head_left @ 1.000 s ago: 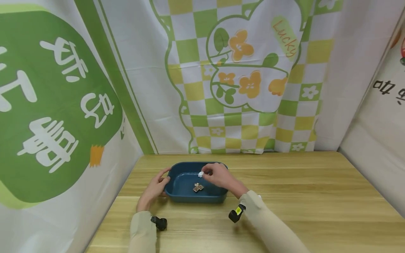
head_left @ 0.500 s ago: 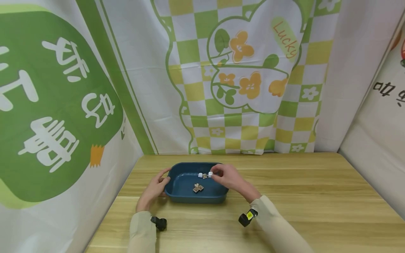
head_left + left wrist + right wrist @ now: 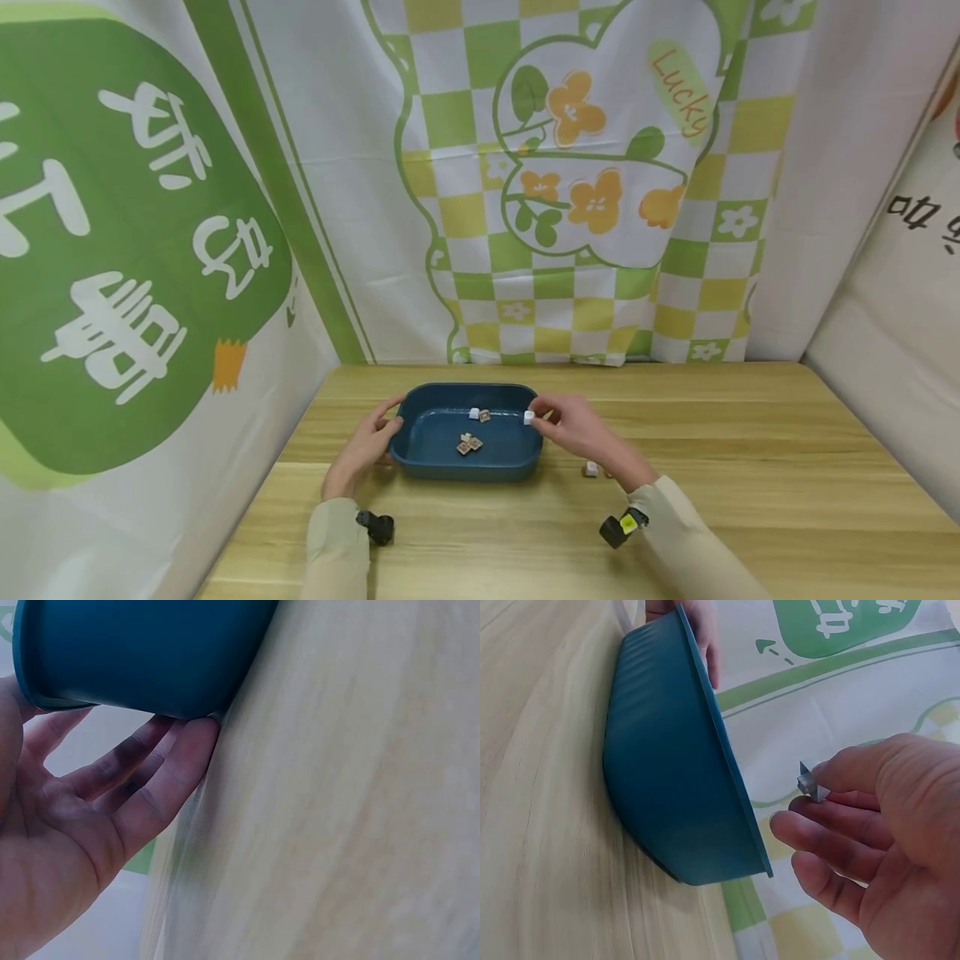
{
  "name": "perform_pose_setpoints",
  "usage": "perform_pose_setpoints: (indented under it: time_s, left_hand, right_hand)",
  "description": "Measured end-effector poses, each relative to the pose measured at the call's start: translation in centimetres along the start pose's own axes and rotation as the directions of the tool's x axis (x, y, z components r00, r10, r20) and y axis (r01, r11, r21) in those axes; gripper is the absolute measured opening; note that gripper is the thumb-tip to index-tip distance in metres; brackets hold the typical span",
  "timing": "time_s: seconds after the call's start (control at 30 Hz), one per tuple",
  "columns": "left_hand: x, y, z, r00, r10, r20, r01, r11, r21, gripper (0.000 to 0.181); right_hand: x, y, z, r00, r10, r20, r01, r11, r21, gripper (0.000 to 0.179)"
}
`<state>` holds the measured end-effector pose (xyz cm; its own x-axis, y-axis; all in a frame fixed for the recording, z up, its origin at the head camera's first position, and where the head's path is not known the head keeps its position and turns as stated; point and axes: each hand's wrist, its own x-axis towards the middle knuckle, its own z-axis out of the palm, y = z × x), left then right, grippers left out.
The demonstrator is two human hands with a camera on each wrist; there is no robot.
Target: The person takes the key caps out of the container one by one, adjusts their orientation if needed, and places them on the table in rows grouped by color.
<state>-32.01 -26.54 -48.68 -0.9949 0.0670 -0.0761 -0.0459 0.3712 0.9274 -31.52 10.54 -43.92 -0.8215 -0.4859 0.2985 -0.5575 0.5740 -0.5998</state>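
My left hand (image 3: 365, 446) holds the left end of a dark blue plastic basin (image 3: 466, 472), with the thumb at the rim. In the left wrist view its fingertips (image 3: 199, 739) sit against the outer wall low down by the table. Between thumb and index finger my right hand (image 3: 573, 429) pinches a small white keycap (image 3: 529, 417) at the basin's right rim. The right wrist view shows the keycap's stem side (image 3: 807, 782), with the other fingers loosely bent. Inside the basin lie a white keycap (image 3: 474, 413), a brown square piece (image 3: 484, 416) and a cluster of brown pieces (image 3: 468, 445).
Just right of the basin, a white keycap (image 3: 590, 470) lies on the wooden table (image 3: 480, 542), and another small piece is partly hidden by the right forearm. Printed cloth (image 3: 555, 317) hangs behind the table and at both sides.
My right hand has moved right, from over the basin to its right rim, carrying the white keycap. Pieces inside the basin and on the table have come into view. The left hand stays put.
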Motion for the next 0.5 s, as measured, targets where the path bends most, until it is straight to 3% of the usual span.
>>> perform_pose_setpoints:
  time_s: [0.5]
  left_hand:
    - [-0.3, 0.2, -0.1, 1.0, 0.014, 0.018, -0.014, 1.0, -0.003, 0.048]
  right_hand:
    - [-2.5, 1.7, -1.9, 0.999, -0.027, -0.038, 0.026, 0.999, -0.018, 0.017]
